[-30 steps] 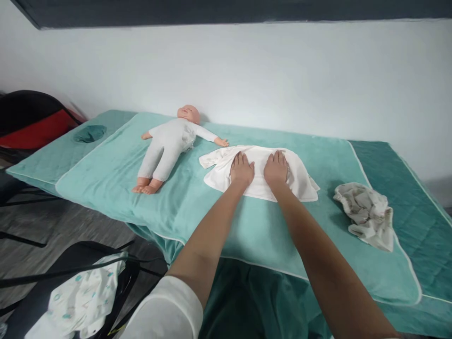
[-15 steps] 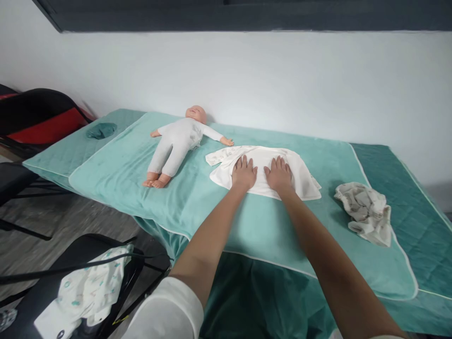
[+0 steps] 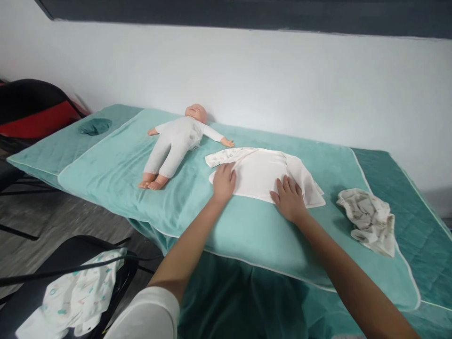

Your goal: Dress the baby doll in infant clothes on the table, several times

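We locate the white garment (image 3: 259,173) on the light green mat (image 3: 247,230), laid out flat near the middle of the scene. Its patterned sleeve (image 3: 221,157) extends toward the far left.

We observe the left hand (image 3: 223,182) at the garment's left end, palm down, with its fingers extended over the fabric just on the near side of the sleeve. The main panel of the garment lies to the right of this hand.

We observe the right hand (image 3: 289,199) at the near edge, right of the garment's centre. Its palm faces down and its fingers are straightened and slightly spread on the fabric. The garment extends to the far side and to the left of this hand, with a folded portion continuing to its right. We see neither hand gripping the fabric; the two are set well apart, with the bare panel between them.

We note the doll (image 3: 173,143) on its back at the far left, one hand near the sleeve. We find the crumpled cloth (image 3: 369,219) at the right, apart from the garment, and the printed cloth (image 3: 79,292) on the black chair (image 3: 24,301) at the near left.
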`<action>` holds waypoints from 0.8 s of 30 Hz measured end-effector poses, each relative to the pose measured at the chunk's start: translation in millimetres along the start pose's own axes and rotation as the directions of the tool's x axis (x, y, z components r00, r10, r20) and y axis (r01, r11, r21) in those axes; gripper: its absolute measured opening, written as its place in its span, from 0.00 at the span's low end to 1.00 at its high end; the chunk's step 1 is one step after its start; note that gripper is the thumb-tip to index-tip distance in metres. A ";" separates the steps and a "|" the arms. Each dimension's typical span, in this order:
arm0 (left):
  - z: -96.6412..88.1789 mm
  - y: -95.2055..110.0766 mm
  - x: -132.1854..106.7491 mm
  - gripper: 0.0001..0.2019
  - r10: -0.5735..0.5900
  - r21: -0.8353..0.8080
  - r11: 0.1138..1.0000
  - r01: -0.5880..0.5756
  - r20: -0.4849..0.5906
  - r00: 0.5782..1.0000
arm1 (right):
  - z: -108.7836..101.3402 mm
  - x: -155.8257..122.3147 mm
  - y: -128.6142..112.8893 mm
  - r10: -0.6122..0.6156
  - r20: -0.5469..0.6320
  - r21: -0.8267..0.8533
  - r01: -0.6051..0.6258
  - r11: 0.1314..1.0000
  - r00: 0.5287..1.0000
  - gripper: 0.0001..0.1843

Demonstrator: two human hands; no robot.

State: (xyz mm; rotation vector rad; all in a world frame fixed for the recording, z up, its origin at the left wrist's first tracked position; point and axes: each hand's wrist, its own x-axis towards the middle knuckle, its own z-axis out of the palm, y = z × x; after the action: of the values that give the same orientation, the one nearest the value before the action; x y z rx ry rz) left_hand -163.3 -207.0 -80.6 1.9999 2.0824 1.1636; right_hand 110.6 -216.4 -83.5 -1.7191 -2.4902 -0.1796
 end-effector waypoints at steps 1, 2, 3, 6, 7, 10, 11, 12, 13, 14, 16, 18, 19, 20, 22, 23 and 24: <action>-6.9 -13.8 -0.3 0.20 -0.060 0.011 0.998 0.060 -0.056 0.997 | -0.3 -4.8 -0.2 -0.016 0.000 0.002 0.016 1.000 1.000 0.35; -13.2 -27.4 -0.1 0.20 -0.131 0.024 0.991 0.134 -0.110 0.985 | -1.1 -8.1 -1.3 -0.022 0.005 0.006 0.022 1.000 1.000 0.35; -18.4 -39.8 0.6 0.20 -0.195 0.036 0.979 0.202 -0.145 0.970 | -2.4 -9.6 -3.6 -0.018 0.014 0.015 0.018 1.000 1.000 0.34; -26.9 -65.3 5.4 0.20 -0.374 -0.003 0.926 0.378 -0.144 0.916 | -9.8 1.1 -18.4 -0.011 0.034 0.064 0.009 0.998 0.999 0.33; -27.3 -69.5 7.9 0.20 -0.418 -0.020 0.908 0.419 -0.128 0.899 | -13.0 10.5 -25.9 -0.032 0.031 0.091 0.029 0.995 0.999 0.33; -23.6 -74.8 17.5 0.24 -0.477 -0.056 0.879 0.474 -0.100 0.873 | -20.1 54.6 -52.7 -0.107 0.008 0.194 0.104 0.976 0.994 0.35; -21.8 -76.0 20.9 0.28 -0.487 -0.073 0.873 0.482 -0.091 0.869 | -20.2 72.9 -61.4 -0.100 0.004 0.229 0.096 0.969 0.995 0.36; -20.2 -77.5 23.9 0.32 -0.500 -0.096 0.865 0.492 -0.076 0.863 | -18.6 91.4 -68.9 -0.078 -0.002 0.259 0.076 0.963 0.997 0.36; -18.8 -79.4 26.4 0.36 -0.516 -0.120 0.853 0.507 -0.057 0.854 | -15.4 109.2 -74.9 -0.041 -0.011 0.284 0.042 0.958 0.999 0.36; -17.8 -81.6 28.0 0.39 -0.530 -0.142 0.842 0.520 -0.038 0.847 | -10.6 125.1 -78.7 0.015 -0.017 0.300 -0.010 0.954 1.000 0.36; -16.6 -86.3 28.5 0.37 -0.511 -0.167 0.849 0.502 -0.018 0.859 | 2.0 148.5 -79.1 0.126 -0.018 0.317 -0.114 0.941 0.992 0.34; -16.0 -90.4 26.4 0.29 -0.432 -0.189 0.889 0.417 -0.045 0.901 | 15.0 158.9 -69.2 0.162 -0.016 0.340 -0.147 0.929 0.987 0.34; -16.0 -92.0 25.2 0.25 -0.385 -0.193 0.911 0.365 -0.076 0.920 | 20.4 160.0 -61.0 0.151 -0.019 0.352 -0.135 0.926 0.988 0.34; -16.1 -93.3 24.6 0.22 -0.341 -0.190 0.929 0.317 -0.108 0.934 | 24.6 159.3 -51.3 0.134 -0.023 0.363 -0.117 0.924 0.991 0.33; -17.3 -95.3 25.9 0.19 -0.280 -0.165 0.953 0.254 -0.157 0.947 | 29.2 155.4 -30.5 0.136 -0.020 0.359 -0.120 0.926 0.991 0.32; -18.4 -96.2 28.0 0.18 -0.254 -0.146 0.962 0.230 -0.169 0.952 | 29.7 153.6 -20.7 0.159 -0.007 0.352 -0.147 0.925 0.987 0.31; -19.8 -97.0 30.8 0.18 -0.225 -0.128 0.970 0.205 -0.174 0.959 | 29.5 152.2 -12.3 0.187 0.010 0.347 -0.179 0.921 0.982 0.31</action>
State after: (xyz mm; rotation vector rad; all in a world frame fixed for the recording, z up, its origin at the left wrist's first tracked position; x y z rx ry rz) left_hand -260.9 -179.6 -102.4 1.6249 2.1988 1.4349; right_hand 44.7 -75.6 -89.1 -1.7656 -2.1628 0.2411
